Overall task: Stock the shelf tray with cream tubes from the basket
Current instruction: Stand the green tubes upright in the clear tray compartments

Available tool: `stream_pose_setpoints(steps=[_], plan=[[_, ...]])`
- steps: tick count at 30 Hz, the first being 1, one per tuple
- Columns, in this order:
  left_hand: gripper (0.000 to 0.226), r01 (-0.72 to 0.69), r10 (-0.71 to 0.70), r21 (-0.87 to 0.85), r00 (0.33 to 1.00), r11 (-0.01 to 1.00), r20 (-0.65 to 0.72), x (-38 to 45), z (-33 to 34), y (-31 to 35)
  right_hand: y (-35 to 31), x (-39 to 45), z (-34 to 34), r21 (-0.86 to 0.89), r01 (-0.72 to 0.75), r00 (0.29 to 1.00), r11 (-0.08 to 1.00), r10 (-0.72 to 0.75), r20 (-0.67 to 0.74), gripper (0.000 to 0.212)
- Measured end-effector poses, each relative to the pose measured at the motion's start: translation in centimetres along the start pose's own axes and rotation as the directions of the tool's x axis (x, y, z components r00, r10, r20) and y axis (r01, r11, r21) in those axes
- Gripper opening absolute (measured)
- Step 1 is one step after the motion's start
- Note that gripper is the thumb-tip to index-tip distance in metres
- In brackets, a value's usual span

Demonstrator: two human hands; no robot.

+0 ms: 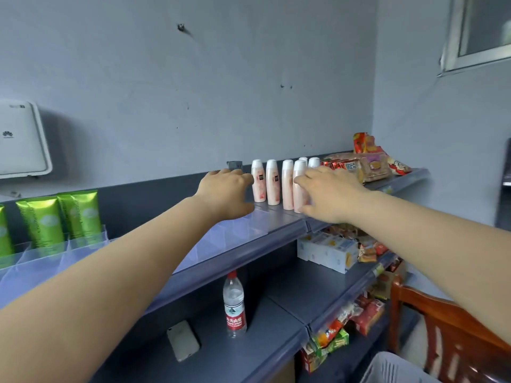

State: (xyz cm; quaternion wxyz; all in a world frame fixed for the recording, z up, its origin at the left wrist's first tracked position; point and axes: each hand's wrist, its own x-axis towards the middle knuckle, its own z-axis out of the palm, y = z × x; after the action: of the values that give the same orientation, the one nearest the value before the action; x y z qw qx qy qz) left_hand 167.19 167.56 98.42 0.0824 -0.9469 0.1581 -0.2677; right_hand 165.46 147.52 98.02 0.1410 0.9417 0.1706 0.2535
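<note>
Several pink cream tubes [273, 186] with white caps stand upright in a row in the clear divided tray [243, 228] on the top shelf. My right hand [331, 194] grips the front tube [299, 175] at the right end of the row, fingers across its upper part and thumb near its base. My left hand [225, 192] reaches over the tray just left of the leftmost tube [258, 186]; its fingers curl away from me and I cannot see if they hold anything. A corner of the white basket [392, 369] shows at the bottom right.
Green tubes [83, 214] stand in another clear tray at the left. Snack packs [367, 164] crowd the shelf right of the pink tubes. Below are a water bottle [234, 305], a phone [182, 340], white boxes [329, 250] and more snacks. A wooden chair [442, 327] stands at the right.
</note>
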Motion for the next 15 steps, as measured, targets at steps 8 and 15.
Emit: stream_pose_setpoints(steps=[8, 15], plan=[[0.048, -0.144, 0.145, -0.044, 0.989, 0.989, 0.024, 4.3, 2.1, 9.3, 7.6, -5.2, 3.2, -0.039, -0.138, 0.985, 0.990, 0.142, 0.101, 0.059], [0.051, -0.287, 0.291, -0.083, 0.956, 0.954, 0.048, 7.6, 5.7, 16.0, 11.9, -9.3, 7.2, -0.086, -0.267, 0.937, 0.960, 0.279, 0.208, 0.057]])
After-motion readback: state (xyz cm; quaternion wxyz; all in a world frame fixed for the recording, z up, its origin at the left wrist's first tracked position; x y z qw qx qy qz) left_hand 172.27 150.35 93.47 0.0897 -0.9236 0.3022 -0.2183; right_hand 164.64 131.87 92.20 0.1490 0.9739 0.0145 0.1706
